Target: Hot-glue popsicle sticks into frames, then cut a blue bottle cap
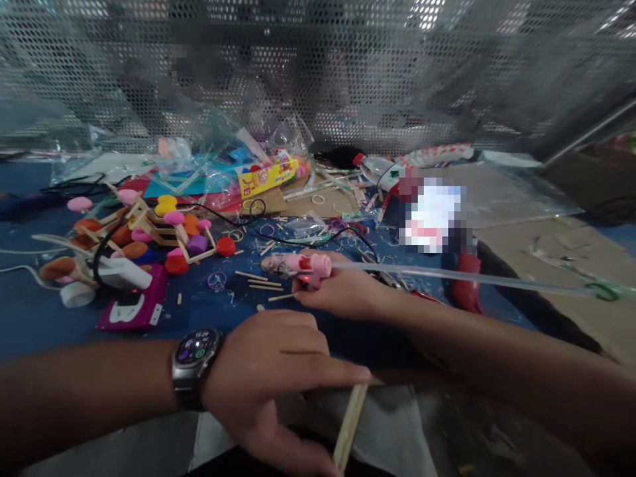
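My left hand (273, 374), with a watch (196, 351) on its wrist, pinches a narrow wooden stick (350, 424) between thumb and fingers near the table's front edge. My right hand (332, 288) reaches across and is closed around a pink glue gun (311, 266) over the blue table. A long clear glue stick (447, 273) runs out of the gun's back end to the right. The gun's nozzle points left, above short wooden pieces (265, 283) lying on the table.
At left stand wooden-stick frames with coloured round pieces (173, 217), beside a purple power strip (134, 308) with a white plug. Wrappers, a yellow packet (268, 177) and a bottle (380, 173) lie at the back. A lit, blurred screen (433, 215) and cardboard (546, 258) are right.
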Available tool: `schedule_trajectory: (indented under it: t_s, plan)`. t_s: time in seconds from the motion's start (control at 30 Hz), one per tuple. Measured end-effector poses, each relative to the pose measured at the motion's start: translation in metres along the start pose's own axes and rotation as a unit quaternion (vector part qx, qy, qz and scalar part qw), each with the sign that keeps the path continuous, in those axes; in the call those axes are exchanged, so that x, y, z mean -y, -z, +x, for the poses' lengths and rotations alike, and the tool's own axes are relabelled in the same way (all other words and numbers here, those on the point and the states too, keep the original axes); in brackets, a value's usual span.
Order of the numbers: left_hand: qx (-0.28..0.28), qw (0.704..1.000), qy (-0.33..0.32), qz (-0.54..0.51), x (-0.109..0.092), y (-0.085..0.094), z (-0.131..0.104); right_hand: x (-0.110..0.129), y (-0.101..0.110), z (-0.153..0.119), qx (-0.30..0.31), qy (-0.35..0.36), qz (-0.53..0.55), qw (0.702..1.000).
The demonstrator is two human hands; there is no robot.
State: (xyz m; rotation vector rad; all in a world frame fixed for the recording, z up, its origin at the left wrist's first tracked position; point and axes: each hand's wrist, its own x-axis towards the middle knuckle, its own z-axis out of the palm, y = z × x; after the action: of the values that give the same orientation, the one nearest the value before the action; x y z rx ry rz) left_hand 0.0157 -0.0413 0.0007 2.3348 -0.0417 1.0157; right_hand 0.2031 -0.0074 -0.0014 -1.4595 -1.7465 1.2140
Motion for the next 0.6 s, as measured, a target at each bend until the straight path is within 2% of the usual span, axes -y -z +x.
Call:
schedule_trajectory:
  t_s: [0.1,0.27,0.33,0.43,0.6]
  plan:
    - [-0.010,0.999,0.045,0.007,0.003,0.004,0.000,0.007,0.013,-0.001,-0.009,-0.028,0.027,0.999]
    - [-0.058,0.970,0.233,0.024,0.010,0.010,-0.002,0.008,0.028,-0.001,-0.047,-0.050,0.118,0.991]
    - [-0.093,0.954,0.284,0.012,0.014,0.011,-0.005,0.006,0.029,-0.002,-0.057,-0.055,0.144,0.986]
    - [-0.121,0.944,0.306,-0.021,0.021,0.011,-0.007,0.005,0.029,-0.004,-0.059,-0.061,0.160,0.984]
    - [-0.120,0.945,0.295,-0.076,0.026,0.013,-0.005,0.007,0.029,-0.008,-0.030,-0.060,0.137,0.988]
